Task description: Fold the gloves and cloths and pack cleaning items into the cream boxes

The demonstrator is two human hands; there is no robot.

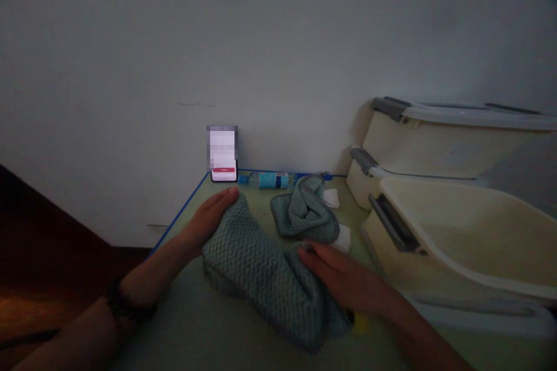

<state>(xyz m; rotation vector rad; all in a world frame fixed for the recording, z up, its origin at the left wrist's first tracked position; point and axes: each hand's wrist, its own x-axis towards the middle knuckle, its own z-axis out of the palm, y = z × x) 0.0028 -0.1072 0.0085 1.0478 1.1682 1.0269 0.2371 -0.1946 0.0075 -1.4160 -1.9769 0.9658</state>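
Note:
A grey-green textured cleaning cloth [261,269] with a dark stitched edge hangs between my hands above the table. My left hand [211,214] grips its upper left corner, thumb on top. On the other side, my right hand [333,272] pinches the cloth near its right end, where the fabric folds and droops. Just beyond lies a second crumpled cloth [304,211] of the same kind, touched by neither hand. The fingers behind the held cloth are hidden.
A lit phone [224,153] leans on the wall. Beside it a plastic bottle [272,179] with a blue label lies on its side. White pieces [342,237] lie by the second cloth. Cream storage bins [391,255] with grey latches stand on the right, the front one uncovered.

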